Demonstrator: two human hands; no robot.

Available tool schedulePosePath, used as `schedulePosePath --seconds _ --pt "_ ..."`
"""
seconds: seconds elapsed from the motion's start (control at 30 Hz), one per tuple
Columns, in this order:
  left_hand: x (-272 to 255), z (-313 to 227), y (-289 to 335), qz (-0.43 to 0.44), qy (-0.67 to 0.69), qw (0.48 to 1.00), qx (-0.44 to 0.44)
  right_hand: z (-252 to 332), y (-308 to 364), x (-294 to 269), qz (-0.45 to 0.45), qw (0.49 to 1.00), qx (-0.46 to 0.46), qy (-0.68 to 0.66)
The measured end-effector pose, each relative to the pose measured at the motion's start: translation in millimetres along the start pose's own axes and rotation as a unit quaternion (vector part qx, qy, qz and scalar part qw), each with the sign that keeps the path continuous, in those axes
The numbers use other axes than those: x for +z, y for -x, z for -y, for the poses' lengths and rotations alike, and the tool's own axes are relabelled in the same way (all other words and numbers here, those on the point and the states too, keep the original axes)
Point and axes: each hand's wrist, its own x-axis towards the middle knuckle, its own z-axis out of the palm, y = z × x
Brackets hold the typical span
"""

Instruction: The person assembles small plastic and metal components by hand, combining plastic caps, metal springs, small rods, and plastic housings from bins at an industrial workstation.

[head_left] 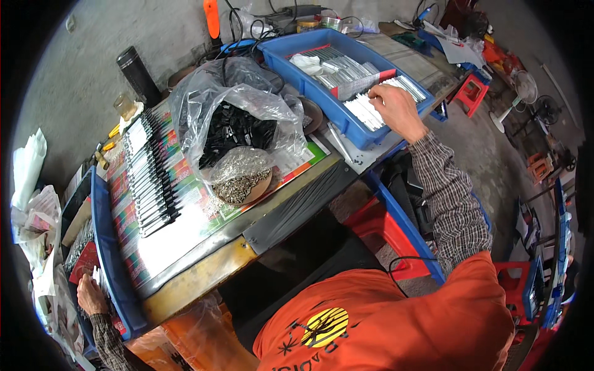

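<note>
My right hand [396, 108] reaches into a blue tray [303, 88] at the back of the table. Its bent fingers are closed on thin white rods [364, 112] lying packed in the near compartment; the fingertips are partly hidden. Far to the left and lower down, my left hand [91, 295] is inside a blue bin [111, 247]. Its fingers are closed around a few thin pale rods [98, 277], mostly hidden by the hand and bin wall. Between the hands, a row of slim black-and-silver rods [147, 176] lies side by side on a colourful printed sheet [179, 176].
An open clear plastic bag [185, 117] holds small black parts [238, 133]. In front of it, small metal pieces [241, 185] fill a round dish. A black cylinder bottle [137, 75] stands at the wall. Under the table is a red stool [377, 229]; fans [526, 86] stand far right.
</note>
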Motion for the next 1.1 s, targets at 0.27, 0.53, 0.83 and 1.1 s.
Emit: schedulePosePath --seconds 0.27,0.53,0.83,1.1 --pt "-37.7 -23.9 -2.1 -0.050 0.128 0.990 -0.042 -24.4 -12.7 12.4 0.144 0.982 0.067 0.103" --pt "-87.7 -67.7 0.6 -0.150 0.257 0.949 -0.102 -30.7 -19.0 17.1 0.197 0.971 0.127 0.048" --pt "-132.9 -153.7 5.1 -0.104 0.536 0.833 -0.088 -23.6 -6.0 12.2 0.080 0.993 0.087 0.012" --pt "-172.9 -211.9 25.0 0.003 0.711 0.690 -0.136 64.7 8.2 -31.2 -0.048 0.995 -0.049 -0.077"
